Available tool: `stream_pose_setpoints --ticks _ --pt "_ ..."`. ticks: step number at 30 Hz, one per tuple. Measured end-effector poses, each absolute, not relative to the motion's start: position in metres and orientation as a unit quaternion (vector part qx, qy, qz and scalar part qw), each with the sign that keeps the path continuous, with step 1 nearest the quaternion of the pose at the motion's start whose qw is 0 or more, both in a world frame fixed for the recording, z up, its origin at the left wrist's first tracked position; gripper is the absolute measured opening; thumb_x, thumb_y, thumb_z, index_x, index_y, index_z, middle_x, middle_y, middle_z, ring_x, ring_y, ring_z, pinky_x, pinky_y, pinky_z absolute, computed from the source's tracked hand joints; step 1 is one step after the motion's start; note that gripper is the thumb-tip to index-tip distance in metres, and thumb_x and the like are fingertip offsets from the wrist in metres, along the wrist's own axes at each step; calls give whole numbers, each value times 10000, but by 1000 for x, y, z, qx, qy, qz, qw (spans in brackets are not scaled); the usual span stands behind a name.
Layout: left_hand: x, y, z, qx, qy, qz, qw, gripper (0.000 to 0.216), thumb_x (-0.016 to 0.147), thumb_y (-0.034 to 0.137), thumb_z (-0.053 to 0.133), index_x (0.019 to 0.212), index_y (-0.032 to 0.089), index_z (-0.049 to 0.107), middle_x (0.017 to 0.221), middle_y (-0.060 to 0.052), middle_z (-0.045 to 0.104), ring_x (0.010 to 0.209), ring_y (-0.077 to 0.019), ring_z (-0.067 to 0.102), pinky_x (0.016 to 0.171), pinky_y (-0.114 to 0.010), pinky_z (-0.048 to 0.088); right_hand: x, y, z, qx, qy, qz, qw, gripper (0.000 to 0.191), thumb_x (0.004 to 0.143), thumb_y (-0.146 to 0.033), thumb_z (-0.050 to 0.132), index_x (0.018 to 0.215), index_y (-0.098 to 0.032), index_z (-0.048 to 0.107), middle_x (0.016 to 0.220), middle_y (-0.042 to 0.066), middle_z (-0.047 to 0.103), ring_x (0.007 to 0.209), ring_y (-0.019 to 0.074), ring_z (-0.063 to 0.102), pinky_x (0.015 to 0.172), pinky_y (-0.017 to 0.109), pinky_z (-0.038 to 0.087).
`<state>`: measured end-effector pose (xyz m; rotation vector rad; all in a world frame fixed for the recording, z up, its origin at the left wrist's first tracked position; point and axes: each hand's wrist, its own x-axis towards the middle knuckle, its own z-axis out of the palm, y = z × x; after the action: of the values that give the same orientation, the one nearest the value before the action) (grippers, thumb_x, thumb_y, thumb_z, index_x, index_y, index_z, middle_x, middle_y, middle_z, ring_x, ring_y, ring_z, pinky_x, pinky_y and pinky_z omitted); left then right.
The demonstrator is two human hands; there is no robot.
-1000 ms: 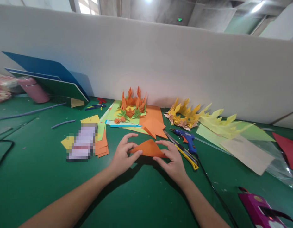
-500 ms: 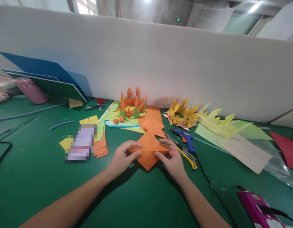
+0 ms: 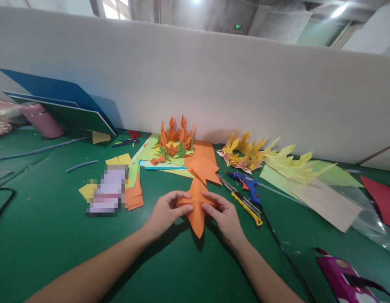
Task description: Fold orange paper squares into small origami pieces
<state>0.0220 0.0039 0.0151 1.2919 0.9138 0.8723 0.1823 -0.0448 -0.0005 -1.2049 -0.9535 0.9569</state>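
An orange sheet of paper [image 3: 197,214] is pinched between both hands above the green table, its sides drawn in so that it bows into a narrow shape with a point toward me. My left hand [image 3: 171,208] grips its left corner between thumb and fingers. On the opposite corner, my right hand [image 3: 220,210] does the same. Just beyond the held piece lie more orange sheets [image 3: 205,168]. A yellow utility knife [image 3: 245,206] and a blue glue gun [image 3: 252,185] rest to the right of my right hand.
Behind stand an orange paper crown [image 3: 172,141] and a yellow paper crown [image 3: 244,153], with pale yellow spiky paper [image 3: 292,162] alongside. A blurred phone-like object [image 3: 109,189] lies left on paper scraps. A purple box [image 3: 346,273] with cables sits front right.
Both hands have pushed the orange paper's side corners closer together. The nearly flat diamond has become narrower and curved, with its near tip lower. Other things have stayed put.
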Motion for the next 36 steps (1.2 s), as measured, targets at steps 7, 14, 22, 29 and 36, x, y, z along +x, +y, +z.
stream_pose_setpoints --ticks 7,14,22,29,36 --pt "24 2 13 567 379 398 614 267 555 301 768 731 156 630 786 -3 586 662 -118 589 625 -275 527 179 -46 -2 -512 -452 396 614 130 629 -254 728 756 -238 753 787 37 726 752 193 656 716 345 538" --pt "23 4 11 623 369 432 538 127 604 275 728 639 169 666 971 -60 544 878 -170 580 713 -299 515 176 -47 -2 -493 -489 375 614 103 660 -236 706 753 -236 751 776 37 691 737 175 640 683 314 539" --pt "18 4 20 720 362 401 435 46 692 224 667 656 195 671 706 -14 653 690 -143 603 708 -292 494 180 -44 -9 -525 -491 323 615 92 664 -283 708 724 -232 755 875 61 622 884 201 606 721 307 517" --pt "18 4 17 731 365 406 410 52 711 222 649 679 197 682 749 -24 709 723 -156 645 733 -292 513 182 -44 -11 -525 -528 296 598 81 700 -286 686 732 -247 749 939 63 596 881 200 581 755 343 504" --pt "18 2 17 755 360 388 387 79 739 226 617 729 200 690 788 -32 731 756 -168 663 753 -300 514 179 -48 -3 -540 -606 151 564 72 738 -248 661 757 -268 727 907 60 627 859 214 558 761 383 480"
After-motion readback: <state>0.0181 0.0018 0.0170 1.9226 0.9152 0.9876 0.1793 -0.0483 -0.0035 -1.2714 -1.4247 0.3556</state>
